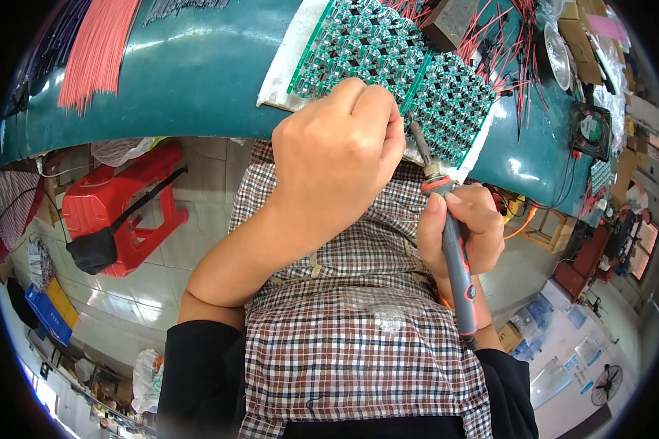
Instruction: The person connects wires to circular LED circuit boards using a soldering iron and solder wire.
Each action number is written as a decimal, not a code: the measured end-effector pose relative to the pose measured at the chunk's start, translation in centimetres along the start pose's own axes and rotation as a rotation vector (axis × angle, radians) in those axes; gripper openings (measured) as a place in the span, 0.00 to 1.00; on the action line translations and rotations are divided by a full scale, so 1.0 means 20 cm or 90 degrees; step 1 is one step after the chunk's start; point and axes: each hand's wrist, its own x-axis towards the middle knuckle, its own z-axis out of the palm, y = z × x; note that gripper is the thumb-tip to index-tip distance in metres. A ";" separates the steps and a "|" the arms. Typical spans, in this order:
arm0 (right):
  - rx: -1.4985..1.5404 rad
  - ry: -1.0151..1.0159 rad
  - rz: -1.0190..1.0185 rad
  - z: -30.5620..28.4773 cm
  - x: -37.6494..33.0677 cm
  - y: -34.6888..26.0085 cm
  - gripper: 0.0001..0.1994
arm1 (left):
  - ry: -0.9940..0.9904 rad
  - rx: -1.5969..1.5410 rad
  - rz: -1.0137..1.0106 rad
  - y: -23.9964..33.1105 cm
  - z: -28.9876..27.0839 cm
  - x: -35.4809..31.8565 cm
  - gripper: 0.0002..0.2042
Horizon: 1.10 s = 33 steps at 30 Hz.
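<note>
My right hand (482, 230) is wrapped round a grey and red soldering iron (458, 271). The iron slants up and to the left, its metal tip beside the green circuit boards (370, 36). Rows of small parts cover these boards, which lie on a white pad (278, 79) at the table's near edge. Over the boards' near left part, my left hand (337, 139) is closed with its knuckles upward. Its fingertips are hidden beneath the hand, so I cannot make out what they pinch.
A dark rectangular block (449, 25) sits by the boards' far side, next to loose red wires (523, 69). A bundle of pink-red wires (99, 55) lies on the green table (198, 80). A small black fan (590, 132) stands right; a red stool (117, 197) is lower left.
</note>
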 end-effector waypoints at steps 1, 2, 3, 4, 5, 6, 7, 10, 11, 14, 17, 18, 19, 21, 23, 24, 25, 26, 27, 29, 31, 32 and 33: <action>-0.009 -0.004 0.003 0.00 0.00 0.00 0.15 | -0.001 0.000 0.000 0.00 0.00 0.00 0.08; -0.018 -0.007 0.005 0.00 -0.01 -0.01 0.15 | -0.004 -0.005 -0.006 0.00 0.00 0.00 0.08; -0.018 -0.007 0.006 0.01 -0.01 -0.01 0.15 | -0.008 -0.010 -0.011 0.00 0.00 -0.01 0.08; -0.017 -0.005 0.005 0.01 -0.02 -0.01 0.15 | -0.008 -0.010 -0.011 0.00 0.00 0.00 0.08; -0.016 -0.002 0.004 0.01 -0.02 -0.01 0.16 | -0.007 -0.011 -0.011 0.01 0.00 0.00 0.08; -0.016 -0.002 0.004 0.01 -0.02 -0.01 0.16 | -0.007 -0.011 -0.011 0.01 0.00 0.00 0.08; -0.021 -0.003 0.000 0.01 -0.02 -0.01 0.16 | -0.007 -0.012 -0.011 0.02 0.00 0.00 0.08; -0.029 -0.003 -0.004 0.02 -0.02 -0.01 0.16 | -0.037 -0.012 -0.049 0.03 -0.01 0.00 0.06; -0.030 -0.003 -0.004 0.02 -0.02 -0.01 0.17 | -0.038 -0.008 -0.043 0.03 -0.01 0.00 0.06; -0.041 -0.008 -0.002 0.02 -0.01 -0.02 0.17 | -0.036 -0.004 -0.019 0.02 0.00 0.00 0.07; -0.046 -0.009 -0.008 0.02 0.00 -0.03 0.17 | -0.034 -0.003 -0.001 0.02 0.00 0.00 0.07; -0.046 -0.008 -0.008 0.02 0.01 -0.03 0.17 | -0.034 -0.003 -0.002 0.02 0.00 0.00 0.07; -0.056 -0.020 -0.012 0.01 0.02 -0.03 0.17 | -0.034 -0.003 -0.001 0.02 0.00 0.00 0.07; -0.065 -0.031 -0.017 0.01 0.03 -0.03 0.17 | -0.034 -0.011 -0.014 0.02 -0.01 0.00 0.07; -0.067 -0.036 -0.009 0.01 0.03 -0.03 0.17 | -0.037 -0.010 -0.021 0.02 -0.01 0.00 0.06; -0.067 -0.036 -0.009 0.01 0.04 -0.04 0.17 | -0.039 -0.009 -0.028 0.02 -0.02 0.00 0.05; -0.058 -0.035 -0.005 0.01 0.04 -0.04 0.17 | -0.039 -0.009 -0.028 0.02 -0.03 0.00 0.05; -0.049 -0.034 -0.001 0.01 0.05 -0.04 0.16 | -0.045 -0.020 -0.043 0.03 -0.04 -0.01 0.06; -0.049 -0.034 -0.001 -0.01 0.04 -0.03 0.16 | -0.051 -0.030 -0.059 0.03 -0.04 -0.01 0.06; 0.010 0.021 0.021 -0.05 0.03 -0.04 0.15 | -0.037 -0.029 -0.058 0.03 -0.05 0.00 0.06; 0.014 0.033 0.036 -0.07 0.05 -0.04 0.15 | -0.022 -0.026 -0.057 0.03 -0.06 0.00 0.07; 0.016 0.016 0.030 -0.08 0.05 -0.03 0.15 | -0.017 -0.022 -0.050 0.03 -0.06 0.00 0.06; 0.017 -0.001 0.023 -0.08 0.06 -0.03 0.15 | -0.011 -0.019 -0.043 0.02 -0.06 0.01 0.06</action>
